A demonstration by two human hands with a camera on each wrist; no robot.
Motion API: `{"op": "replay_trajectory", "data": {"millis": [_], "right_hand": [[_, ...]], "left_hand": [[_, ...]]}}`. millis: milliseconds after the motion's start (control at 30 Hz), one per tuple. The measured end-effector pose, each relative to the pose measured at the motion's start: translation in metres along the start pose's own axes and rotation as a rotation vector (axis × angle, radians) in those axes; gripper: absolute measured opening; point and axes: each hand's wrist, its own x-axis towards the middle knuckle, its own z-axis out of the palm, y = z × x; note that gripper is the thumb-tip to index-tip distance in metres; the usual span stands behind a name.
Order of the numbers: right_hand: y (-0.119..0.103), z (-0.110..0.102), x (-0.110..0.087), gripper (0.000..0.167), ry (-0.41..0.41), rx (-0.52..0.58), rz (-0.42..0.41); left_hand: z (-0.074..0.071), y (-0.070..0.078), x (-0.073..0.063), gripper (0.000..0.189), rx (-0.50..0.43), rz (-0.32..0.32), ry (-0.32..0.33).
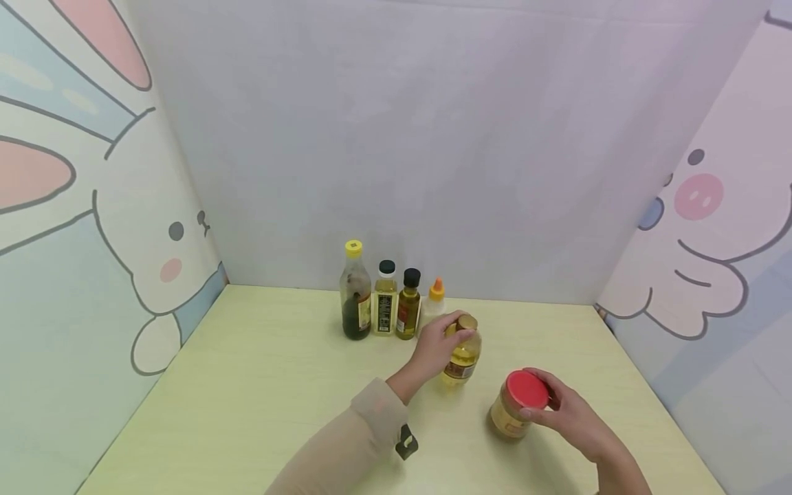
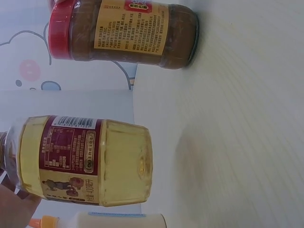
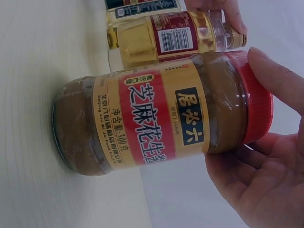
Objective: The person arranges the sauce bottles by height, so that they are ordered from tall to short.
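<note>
My left hand (image 1: 433, 350) grips a bottle of yellow oil (image 1: 464, 357) by its neck, just under the gold cap (image 1: 467, 322). In the left wrist view the oil bottle (image 2: 126, 161) appears raised a little from the table, with a shadow beyond its base. With thumb and fingers, my right hand (image 1: 575, 419) holds a jar of brown sesame peanut butter (image 1: 509, 416) around its red lid (image 1: 527, 389). The jar (image 3: 147, 118) stands close to the tabletop; whether its base touches I cannot tell.
Behind the oil bottle stands a row: a dark sauce bottle with a yellow cap (image 1: 355, 302), a square dark-capped bottle (image 1: 385, 306), a black-capped oil bottle (image 1: 408, 313) and a white squeeze bottle with an orange tip (image 1: 436, 292). A pale wall (image 1: 396, 137) closes off the table's (image 1: 266, 385) back.
</note>
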Motion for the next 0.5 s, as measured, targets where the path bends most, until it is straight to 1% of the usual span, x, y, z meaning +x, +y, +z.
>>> {"op": "replay_trajectory", "data": {"millis": [200,500], "right_hand": [[0.0,0.001,0.0,0.075,0.005,-0.002,0.017],[0.002,0.001,0.002,0.075,0.015,-0.001,0.011]], "left_hand": [[0.006,-0.001,0.006,0.035,-0.001,-0.001,-0.001],[0.012,-0.002,0.013,0.036,-0.009,-0.007,0.013]]}}
